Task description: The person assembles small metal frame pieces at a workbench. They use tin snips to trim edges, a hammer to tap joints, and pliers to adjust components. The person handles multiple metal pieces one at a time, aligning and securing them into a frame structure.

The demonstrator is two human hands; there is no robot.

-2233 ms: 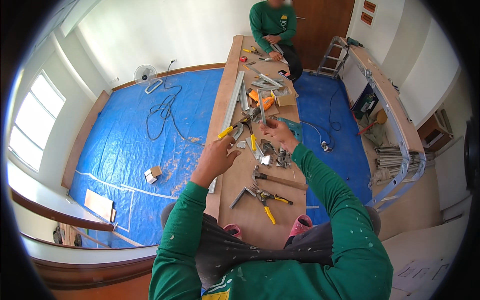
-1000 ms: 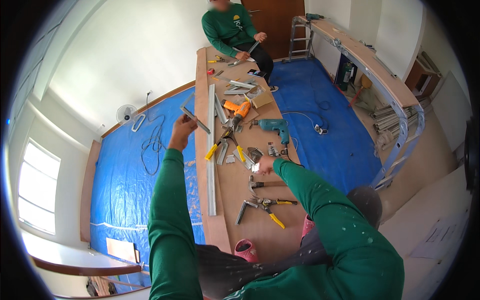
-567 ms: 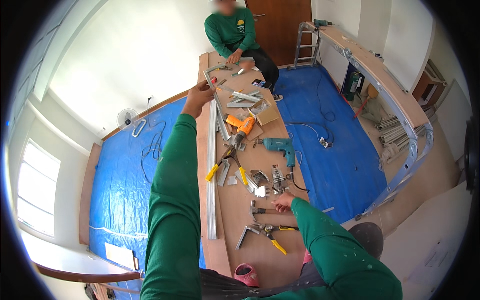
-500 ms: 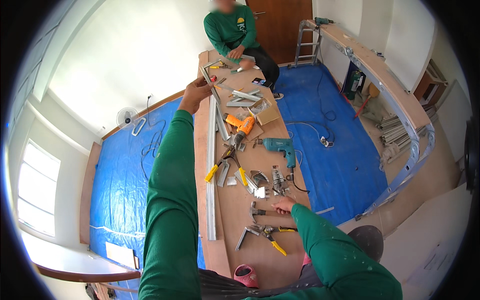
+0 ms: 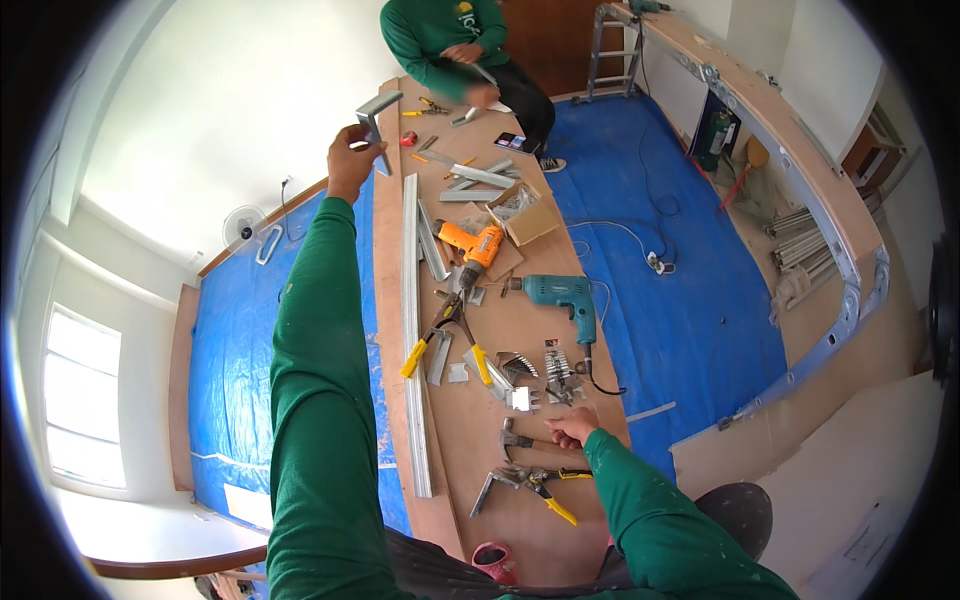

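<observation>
My left hand [image 5: 352,165] is raised over the far left of the workbench and grips a bent, L-shaped metal channel [image 5: 378,104]. My right hand [image 5: 573,427] hovers over the handle of a claw hammer [image 5: 532,443], its fingers curled together; whatever may be in them is too small to make out. Just nearer lie yellow-handled snips [image 5: 545,490] and another angled metal piece [image 5: 483,492]. Beyond the right hand are a set of drill bits [image 5: 558,370], a teal corded drill [image 5: 555,291], an orange cordless drill [image 5: 480,248] and long yellow-handled cutters [image 5: 450,325].
Long metal channels [image 5: 415,350] run along the bench's left edge. A cardboard box [image 5: 528,218] and cut channel pieces [image 5: 480,180] lie farther off. A co-worker in a green sleeve [image 5: 410,45] sits at the far end. Blue sheeting [image 5: 650,300] covers the floor; a ladder platform [image 5: 760,110] stands right.
My left hand has lifted the metal channel up and to the left, turning it. My right hand has stayed near the hammer. The co-worker's hands have shifted, and my view has tilted slightly.
</observation>
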